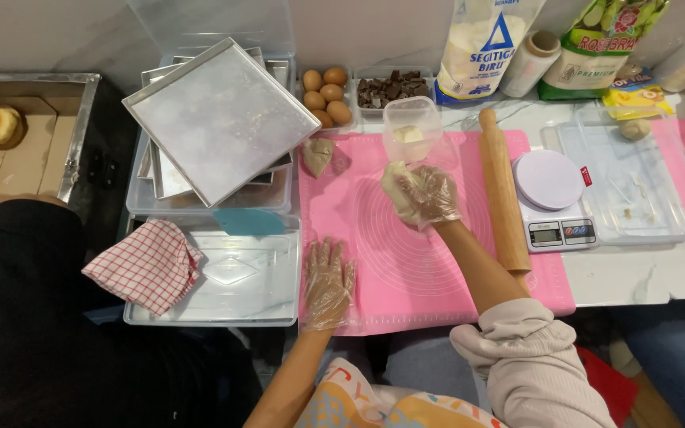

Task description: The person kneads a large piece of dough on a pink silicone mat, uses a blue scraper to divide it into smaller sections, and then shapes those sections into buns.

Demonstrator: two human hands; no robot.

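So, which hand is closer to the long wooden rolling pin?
Right. The right hand, holding pale dough, is just beside the wooden rolling pin; the left hand lies flat, farther away.

A white marble counter carries a pink mat at its centre, a scale at 3 o'clock, and clear trays at 9 o'clock.

We see a white stone table with grey streaks. Behind it stands a pale wall. The light is bright and even. Below the table it is dark.
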